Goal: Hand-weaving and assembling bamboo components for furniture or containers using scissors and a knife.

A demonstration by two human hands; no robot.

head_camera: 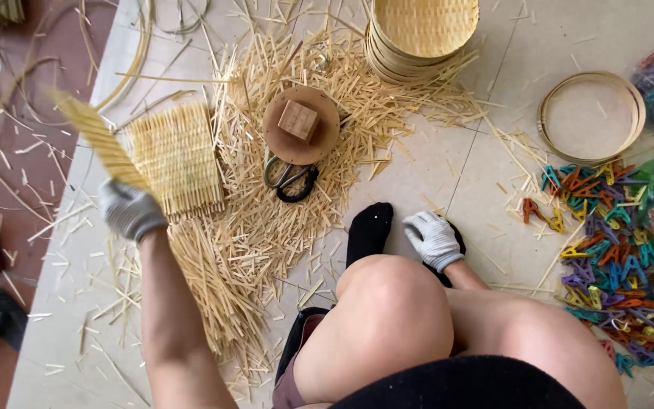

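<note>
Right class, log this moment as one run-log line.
left hand: gripping woven bamboo strip | right hand: on floor by black sock | scissors: untouched

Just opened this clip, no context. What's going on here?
A person sits on the pale tiled floor amid cut bamboo splints. The gloved left hand holds up a flat woven bamboo strip beside a ribbed woven bamboo mat. The gloved right hand rests by a black-socked foot. Black-handled scissors lie under a round wooden block; coloured plastic clips are piled to the right.
</note>
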